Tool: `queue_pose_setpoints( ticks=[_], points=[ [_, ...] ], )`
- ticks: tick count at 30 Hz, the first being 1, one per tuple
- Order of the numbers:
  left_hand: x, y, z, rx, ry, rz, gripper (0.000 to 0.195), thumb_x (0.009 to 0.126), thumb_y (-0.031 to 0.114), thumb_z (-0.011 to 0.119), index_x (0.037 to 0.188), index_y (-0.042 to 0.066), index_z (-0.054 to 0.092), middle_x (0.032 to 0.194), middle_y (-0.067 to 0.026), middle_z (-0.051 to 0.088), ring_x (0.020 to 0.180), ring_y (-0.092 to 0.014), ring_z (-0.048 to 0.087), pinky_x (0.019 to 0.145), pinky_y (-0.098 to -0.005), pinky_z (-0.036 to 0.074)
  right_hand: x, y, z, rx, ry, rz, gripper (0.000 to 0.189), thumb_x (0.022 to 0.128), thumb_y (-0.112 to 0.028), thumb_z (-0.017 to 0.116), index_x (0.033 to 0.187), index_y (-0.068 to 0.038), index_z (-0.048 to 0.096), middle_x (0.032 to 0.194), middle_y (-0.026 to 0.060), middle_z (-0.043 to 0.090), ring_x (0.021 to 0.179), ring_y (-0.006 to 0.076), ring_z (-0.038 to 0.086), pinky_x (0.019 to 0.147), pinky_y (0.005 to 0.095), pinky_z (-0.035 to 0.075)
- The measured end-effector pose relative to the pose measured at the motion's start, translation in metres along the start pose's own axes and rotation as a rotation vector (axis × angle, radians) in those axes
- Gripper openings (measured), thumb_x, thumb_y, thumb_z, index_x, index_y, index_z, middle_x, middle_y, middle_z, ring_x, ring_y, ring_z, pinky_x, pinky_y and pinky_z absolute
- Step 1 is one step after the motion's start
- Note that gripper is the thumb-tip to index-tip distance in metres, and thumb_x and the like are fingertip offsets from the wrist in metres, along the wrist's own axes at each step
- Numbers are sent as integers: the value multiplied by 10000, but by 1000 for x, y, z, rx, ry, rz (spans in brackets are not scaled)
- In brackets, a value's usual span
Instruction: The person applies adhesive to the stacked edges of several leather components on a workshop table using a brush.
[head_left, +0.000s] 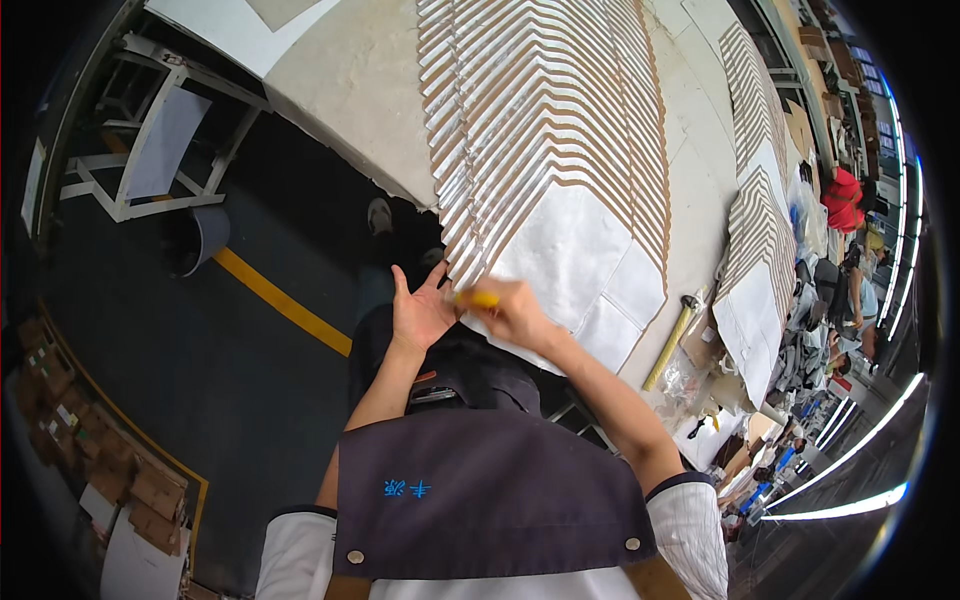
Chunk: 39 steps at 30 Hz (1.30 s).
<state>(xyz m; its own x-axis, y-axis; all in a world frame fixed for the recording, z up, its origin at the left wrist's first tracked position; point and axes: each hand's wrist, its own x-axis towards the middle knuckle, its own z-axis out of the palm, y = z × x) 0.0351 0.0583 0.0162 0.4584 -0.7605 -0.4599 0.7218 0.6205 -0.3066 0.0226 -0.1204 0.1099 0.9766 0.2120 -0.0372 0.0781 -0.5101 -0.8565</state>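
Note:
Before me, a long row of overlapping white sheet pieces (559, 247) with brown edges is fanned out across a pale worktable (352, 97). At the near left corner of the row, my right hand (514, 307) grips a tool with a yellow handle (478, 299). Motion blur hides the tool's working end, so its kind cannot be told. Palm up and fingers spread, my left hand (426, 311) is just left of that tool, beside the sheets' edge. Whether its fingertips touch the sheets is unclear.
Right of the row lie a yellow roll (670, 349) and clear plastic (682, 371). A second fanned row (750, 322) is farther right. A white metal frame (169, 142) and a dark bin (196, 240) stand on the floor at left. People work in the far right background.

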Motion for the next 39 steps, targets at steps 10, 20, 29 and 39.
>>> queue_pose_setpoints(
  ticks=[10, 20, 29, 39],
  points=[
    [7, 4, 6, 37, 25, 25, 965, 842, 822, 288, 1466, 90, 374, 1434, -132, 439, 1275, -322, 427, 1084, -488, 298, 62, 29, -16, -179, 278, 24, 73, 765, -40, 679, 827, -72, 658, 728, 115, 597, 626, 305, 624, 526, 384, 484],
    [7, 17, -7, 17, -94, 17, 987, 830, 835, 282, 1426, 61, 423, 1426, -108, 470, 1287, -310, 433, 1095, -490, 280, 91, 19, -21, -230, 203, 25, 59, 783, -40, 682, 831, -74, 680, 759, 100, 632, 645, 267, 641, 563, 359, 500],
    [6, 25, 4, 151, -53, 14, 973, 859, 810, 255, 1480, 65, 332, 1476, -120, 415, 1350, -305, 376, 1086, -556, 264, 153, 75, -96, -280, 527, 130, 59, 845, -54, 641, 854, -58, 699, 757, 86, 704, 653, 210, 690, 568, 316, 533],
    [1, 52, 1, 362, 78, -1, 835, 933, 707, 295, 1465, 67, 350, 1502, -120, 386, 1348, -317, 396, 1065, -606, 311, 205, 133, -120, -186, 440, 138, 84, 781, -74, 676, 862, -92, 667, 822, 96, 668, 712, 269, 668, 634, 368, 527]
  ],
)
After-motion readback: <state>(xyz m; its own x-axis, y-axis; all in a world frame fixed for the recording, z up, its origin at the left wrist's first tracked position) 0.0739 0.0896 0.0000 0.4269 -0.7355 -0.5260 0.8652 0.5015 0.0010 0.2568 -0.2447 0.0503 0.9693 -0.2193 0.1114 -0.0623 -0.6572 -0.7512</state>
